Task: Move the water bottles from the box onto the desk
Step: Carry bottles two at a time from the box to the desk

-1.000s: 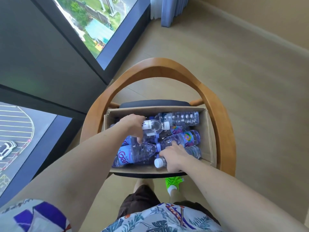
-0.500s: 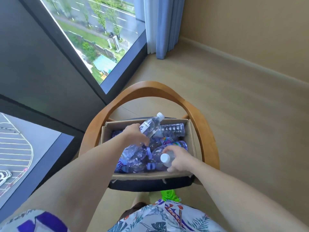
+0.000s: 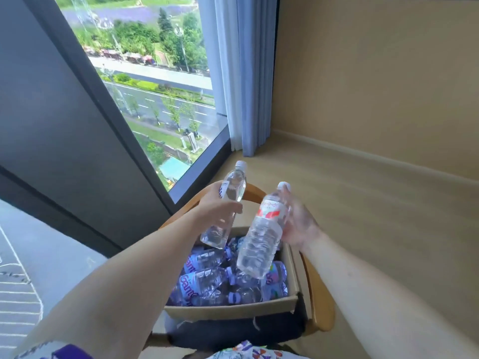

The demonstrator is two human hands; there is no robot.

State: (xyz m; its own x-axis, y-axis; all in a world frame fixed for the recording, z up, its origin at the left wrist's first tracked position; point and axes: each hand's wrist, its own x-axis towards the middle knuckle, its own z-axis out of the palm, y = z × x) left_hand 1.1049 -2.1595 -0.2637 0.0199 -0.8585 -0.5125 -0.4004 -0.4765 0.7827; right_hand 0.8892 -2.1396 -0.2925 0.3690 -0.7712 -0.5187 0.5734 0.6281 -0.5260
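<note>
Wooden chair (image 3: 320, 301) with dark cushion (image 3: 233, 332); window (image 3: 155, 81) left; blue curtain (image 3: 243, 73); beige wall (image 3: 375, 73).

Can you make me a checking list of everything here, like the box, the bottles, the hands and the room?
Surface: no desk in view; cardboard box sits on a wooden chair.
Job's things: clear bottle and red-label bottle lifted above the box; purple-label bottles lie inside it.
Clutter: nothing seen.
Hands: left hand grips the clear bottle; right hand grips the red-label bottle.
Cables: nothing seen.
Surroundings: window, blue curtain, beige wall, light floor.
</note>
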